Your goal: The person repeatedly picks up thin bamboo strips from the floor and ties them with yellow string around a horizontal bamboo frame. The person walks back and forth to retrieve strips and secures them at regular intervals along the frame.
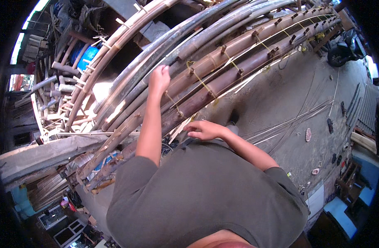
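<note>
Two long brown bamboo poles run side by side from the lower left to the upper right. The nearer pole (224, 84) and the farther pole (208, 63) carry short wooden pegs along their length. Loops of yellow cord (203, 84) span from one to the other. My left hand (159, 78) is raised over the farther pole with its fingers curled closed; anything inside them is hidden. Close to my body, on the near side of the poles, my right hand (204, 130) hangs with loosely bent, parted fingers and nothing visible in them.
More grey bamboo poles (189, 46) lie behind the pegged pair. A bamboo ladder (108, 51) with protruding rungs leans at left, near a blue container (88, 56). Thin strips (288, 118) and sandals (308, 134) lie on the floor at right. A motorbike (341, 54) stands far right.
</note>
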### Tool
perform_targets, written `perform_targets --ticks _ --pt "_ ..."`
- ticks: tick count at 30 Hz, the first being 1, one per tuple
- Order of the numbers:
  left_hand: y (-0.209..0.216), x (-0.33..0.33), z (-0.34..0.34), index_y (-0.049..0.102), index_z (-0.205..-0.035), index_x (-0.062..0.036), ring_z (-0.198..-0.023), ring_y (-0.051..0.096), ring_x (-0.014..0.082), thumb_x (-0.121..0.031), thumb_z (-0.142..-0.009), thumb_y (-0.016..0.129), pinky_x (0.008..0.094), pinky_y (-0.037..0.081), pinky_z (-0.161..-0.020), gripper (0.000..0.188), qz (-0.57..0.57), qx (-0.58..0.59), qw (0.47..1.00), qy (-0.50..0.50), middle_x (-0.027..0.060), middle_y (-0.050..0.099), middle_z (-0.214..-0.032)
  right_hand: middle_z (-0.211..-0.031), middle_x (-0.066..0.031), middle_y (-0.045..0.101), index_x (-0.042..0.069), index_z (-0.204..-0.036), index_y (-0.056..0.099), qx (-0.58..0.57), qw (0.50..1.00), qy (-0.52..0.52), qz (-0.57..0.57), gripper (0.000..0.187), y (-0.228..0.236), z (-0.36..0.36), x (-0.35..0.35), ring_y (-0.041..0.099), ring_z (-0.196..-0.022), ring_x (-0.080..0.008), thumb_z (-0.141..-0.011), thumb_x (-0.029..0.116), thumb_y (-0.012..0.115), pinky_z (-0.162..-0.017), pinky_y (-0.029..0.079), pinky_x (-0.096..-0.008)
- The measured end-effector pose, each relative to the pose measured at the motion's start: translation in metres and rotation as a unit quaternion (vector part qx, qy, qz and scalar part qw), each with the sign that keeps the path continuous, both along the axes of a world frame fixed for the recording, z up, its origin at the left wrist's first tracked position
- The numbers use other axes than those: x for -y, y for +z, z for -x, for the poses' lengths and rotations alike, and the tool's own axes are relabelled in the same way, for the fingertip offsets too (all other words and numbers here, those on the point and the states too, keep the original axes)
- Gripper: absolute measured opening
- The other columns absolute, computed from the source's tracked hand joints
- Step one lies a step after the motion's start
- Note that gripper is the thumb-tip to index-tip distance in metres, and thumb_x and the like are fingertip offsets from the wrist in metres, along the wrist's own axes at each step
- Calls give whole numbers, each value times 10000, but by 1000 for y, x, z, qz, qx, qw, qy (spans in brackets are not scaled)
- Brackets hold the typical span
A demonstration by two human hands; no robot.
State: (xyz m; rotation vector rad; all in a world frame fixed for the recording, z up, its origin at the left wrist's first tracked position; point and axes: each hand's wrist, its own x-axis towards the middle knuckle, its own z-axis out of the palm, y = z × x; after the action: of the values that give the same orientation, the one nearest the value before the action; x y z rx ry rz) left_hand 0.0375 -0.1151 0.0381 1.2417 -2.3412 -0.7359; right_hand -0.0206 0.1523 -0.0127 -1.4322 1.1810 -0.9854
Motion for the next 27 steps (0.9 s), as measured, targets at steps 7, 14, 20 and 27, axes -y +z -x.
perform_targets --ticks 7,14,20,27 --pt "-33 -107 -96 627 -975 -32 -908 623 443 -186 -893 524 530 487 -789 203 -78 43 993 -73 244 658 -942 -828 -22 616 107 -930 629 539 715 -428 -124 244 12 -49 53 557 -765 -136 -953 315 504 -688 422 -273" --pt "-74 -102 -107 591 -1182 -27 -1104 569 398 -227 -967 490 445 438 -948 311 82 -115 988 -65 262 614 -1126 -949 -155 658 88 -1062 694 -460 883 -54 74 558 92 -55 176 613 -960 -259 -971 540 379 -863 446 -460" --pt "-55 -101 -106 661 -1031 -26 -961 629 404 -294 -991 443 458 485 -818 349 -60 -79 994 -49 213 660 -1021 -929 -150 611 41 -871 679 -129 979 -125 -99 493 90 -14 194 563 -897 -216 -981 455 434 -814 449 -405" --pt "-30 -106 -105 670 -971 -28 -810 682 285 -226 -964 510 374 512 -726 254 -82 -97 989 -81 180 676 -860 -602 -201 586 29 -640 614 -339 931 43 124 398 1 -49 35 597 -602 -412 -911 315 565 -609 489 -496"
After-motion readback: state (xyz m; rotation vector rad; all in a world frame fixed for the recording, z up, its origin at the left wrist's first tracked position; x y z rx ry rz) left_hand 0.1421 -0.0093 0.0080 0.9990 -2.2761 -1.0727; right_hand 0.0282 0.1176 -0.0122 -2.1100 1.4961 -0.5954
